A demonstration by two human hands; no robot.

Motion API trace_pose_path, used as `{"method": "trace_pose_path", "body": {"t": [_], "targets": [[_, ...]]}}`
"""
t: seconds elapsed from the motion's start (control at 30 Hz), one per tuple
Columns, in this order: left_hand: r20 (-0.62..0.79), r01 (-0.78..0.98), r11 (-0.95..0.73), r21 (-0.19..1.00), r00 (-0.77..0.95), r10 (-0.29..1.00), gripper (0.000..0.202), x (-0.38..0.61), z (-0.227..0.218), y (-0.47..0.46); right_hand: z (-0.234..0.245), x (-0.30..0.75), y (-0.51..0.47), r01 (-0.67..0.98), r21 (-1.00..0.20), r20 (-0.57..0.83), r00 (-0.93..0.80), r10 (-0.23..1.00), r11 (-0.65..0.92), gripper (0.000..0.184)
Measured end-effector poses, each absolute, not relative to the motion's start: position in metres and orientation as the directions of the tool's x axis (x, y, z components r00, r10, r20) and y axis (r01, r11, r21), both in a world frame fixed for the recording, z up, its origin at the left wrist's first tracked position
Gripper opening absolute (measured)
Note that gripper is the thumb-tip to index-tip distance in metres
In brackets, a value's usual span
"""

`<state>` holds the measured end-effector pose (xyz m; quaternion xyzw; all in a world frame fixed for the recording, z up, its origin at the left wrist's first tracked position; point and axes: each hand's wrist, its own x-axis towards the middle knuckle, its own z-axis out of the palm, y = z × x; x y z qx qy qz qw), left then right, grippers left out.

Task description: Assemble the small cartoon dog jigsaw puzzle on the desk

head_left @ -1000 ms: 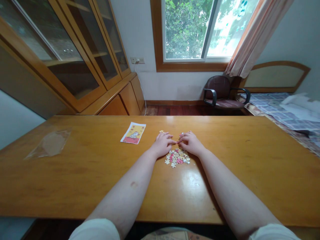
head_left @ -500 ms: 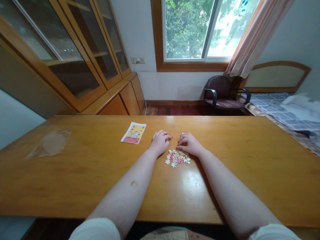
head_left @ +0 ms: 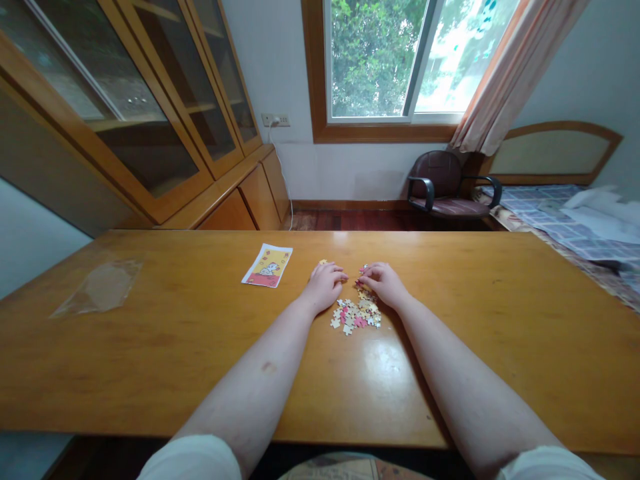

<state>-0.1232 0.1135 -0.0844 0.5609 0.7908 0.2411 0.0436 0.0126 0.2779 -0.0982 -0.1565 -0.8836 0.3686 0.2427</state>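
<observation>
Right hand [head_left: 386, 285] has shifted slightly toward the far side since half a second ago, uncovering more of the pile of puzzle pieces [head_left: 354, 315]. Left hand [head_left: 324, 285] has edged a little to the right. A single yellow piece [head_left: 323, 262] now shows just beyond it.

Left hand: palm down on the worktop [head_left: 200, 347], just left of the pile. Its fingers [head_left: 339, 275] are loose and stretched out, released, with the tips pointing right.

Right hand: palm down at the far right edge of the pile. Its fingers [head_left: 367, 275] are bent, the tips drawn together over a few small pieces at the far end. Too small to tell whether a piece is actually grasped.

The two sets of fingertips are near each other but apart.

Pile: mixed white, yellow and pink pieces lying flat at mid-worktop, between the two wrists and slightly nearer than the hands.

Surroundings:
- Picture card [head_left: 267, 266], yellow and red, lies flat to the left of the left hand, apart from it.
- Clear plastic bag [head_left: 100, 288] lies far out on the left of the worktop.
- Glass-door cabinet [head_left: 150, 113] stands at far left.
- Window [head_left: 395, 60] with curtain [head_left: 505, 73] is on the far wall.
- Dark armchair [head_left: 443, 187] sits below the window.
- Bed [head_left: 575, 220] is at far right.
</observation>
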Motion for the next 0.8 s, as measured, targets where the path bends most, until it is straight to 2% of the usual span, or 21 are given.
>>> {"method": "trace_pose_path", "body": {"t": [0.17, 0.37, 0.43, 0.57, 0.63, 0.8], "targets": [[0.177, 0.873, 0.24, 0.425, -0.34, 0.924, 0.033, -0.121, -0.083, 0.113, -0.103, 0.014, 0.287, 0.223, -0.705, 0.299, -0.766, 0.568, 0.673, 0.026], [0.136, 0.893, 0.187, 0.41, -0.263, 0.955, 0.034, -0.115, -0.079, 0.111, -0.106, 0.017, 0.291, 0.476, -0.549, 0.289, -0.664, 0.69, 0.687, 0.025], [0.129, 0.899, 0.167, 0.406, -0.237, 0.963, 0.033, -0.115, -0.078, 0.111, -0.104, 0.018, 0.29, 0.448, -0.553, 0.288, -0.688, 0.666, 0.702, 0.024], [0.151, 0.896, 0.17, 0.41, -0.251, 0.956, 0.034, -0.118, -0.079, 0.111, -0.099, 0.019, 0.286, 0.229, -0.583, 0.271, -0.85, 0.452, 0.779, 0.028], [0.162, 0.892, 0.188, 0.411, -0.274, 0.948, 0.035, -0.119, -0.08, 0.112, -0.098, 0.02, 0.284, 0.208, -0.567, 0.234, -0.887, 0.398, 0.797, 0.032], [0.166, 0.893, 0.142, 0.428, -0.232, 0.959, 0.035, -0.12, -0.081, 0.111, -0.096, 0.021, 0.283, 0.32, -0.534, 0.194, -0.855, 0.482, 0.783, 0.031]]}}
